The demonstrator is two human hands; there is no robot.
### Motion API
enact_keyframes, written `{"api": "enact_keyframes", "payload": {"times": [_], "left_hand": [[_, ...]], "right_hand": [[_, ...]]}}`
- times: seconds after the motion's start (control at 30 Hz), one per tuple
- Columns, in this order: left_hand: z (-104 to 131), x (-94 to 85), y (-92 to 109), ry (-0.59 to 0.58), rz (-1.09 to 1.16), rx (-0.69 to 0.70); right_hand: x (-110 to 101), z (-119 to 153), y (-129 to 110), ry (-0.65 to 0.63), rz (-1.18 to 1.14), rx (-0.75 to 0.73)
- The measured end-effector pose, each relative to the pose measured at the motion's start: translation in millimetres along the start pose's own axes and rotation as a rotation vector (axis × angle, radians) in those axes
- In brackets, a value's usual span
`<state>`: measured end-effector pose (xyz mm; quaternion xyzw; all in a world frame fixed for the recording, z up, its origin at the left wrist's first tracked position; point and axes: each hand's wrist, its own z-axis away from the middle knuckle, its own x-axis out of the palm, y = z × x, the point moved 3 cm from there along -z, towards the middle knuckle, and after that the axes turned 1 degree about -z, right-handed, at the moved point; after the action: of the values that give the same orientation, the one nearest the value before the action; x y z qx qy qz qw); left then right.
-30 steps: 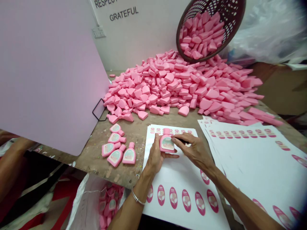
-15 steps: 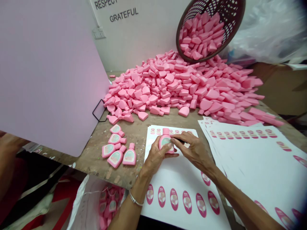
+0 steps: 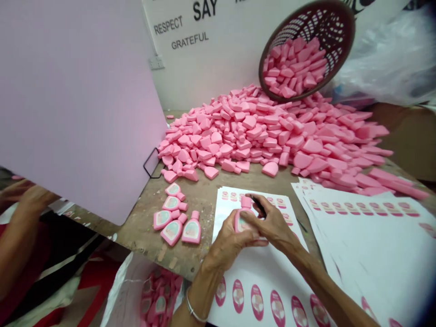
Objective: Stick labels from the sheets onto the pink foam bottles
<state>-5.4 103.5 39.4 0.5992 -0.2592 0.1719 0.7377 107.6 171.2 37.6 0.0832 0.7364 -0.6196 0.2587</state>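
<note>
My left grip (image 3: 235, 239) is holding the pink bottle (image 3: 240, 222) tight; my right grip (image 3: 275, 227), at four o'clock, is pinching a dark tool (image 3: 260, 206) and should be pressing gently.

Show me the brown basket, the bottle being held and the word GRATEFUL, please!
Brown basket (image 3: 341, 43): head view, on its inner wall.
Held bottle (image 3: 245, 203): head view, on its cap.
GRATEFUL (image 3: 190, 41): head view, on its middle letters.
</note>
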Motion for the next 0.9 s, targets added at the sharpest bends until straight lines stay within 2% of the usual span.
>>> {"api": "enact_keyframes", "payload": {"times": [0.1,0.17,0.23,0.3,0.37,0.47,0.6,0.7,0.8,0.9], "left_hand": [[12,-10.3,1,0.026,-0.043,0.005],[20,-23.5,4,0.131,-0.177,0.02],[24,-39.4,12,0.345,-0.488,0.089],[26,-51.9,20,0.551,-0.896,0.148],[22,-60.4,24,0.67,-1.235,0.141],[15,-71.6,23,0.774,-1.475,0.087],[12,-82.9,22,0.855,-1.533,0.123],[17,-85.5,30,0.931,-1.469,0.279],[19,-81.7,41,0.885,-1.203,0.462],[15,-74.4,40,0.747,-0.772,0.406]], "right_hand": [[9,-1,14,-0.005,0.005,0.046],[9,-7,25,-0.057,0.023,0.055],[9,-19,31,-0.111,0.067,0.043],[12,-41,30,-0.116,0.166,0.008],[24,-70,24,-0.097,0.313,-0.033],[54,-115,10,-0.073,0.471,-0.061],[95,-155,-2,-0.026,0.558,-0.085],[106,-163,-7,0.005,0.582,-0.1],[97,-146,-8,0.021,0.574,-0.085],[77,-97,-7,-0.004,0.483,-0.049]]}}
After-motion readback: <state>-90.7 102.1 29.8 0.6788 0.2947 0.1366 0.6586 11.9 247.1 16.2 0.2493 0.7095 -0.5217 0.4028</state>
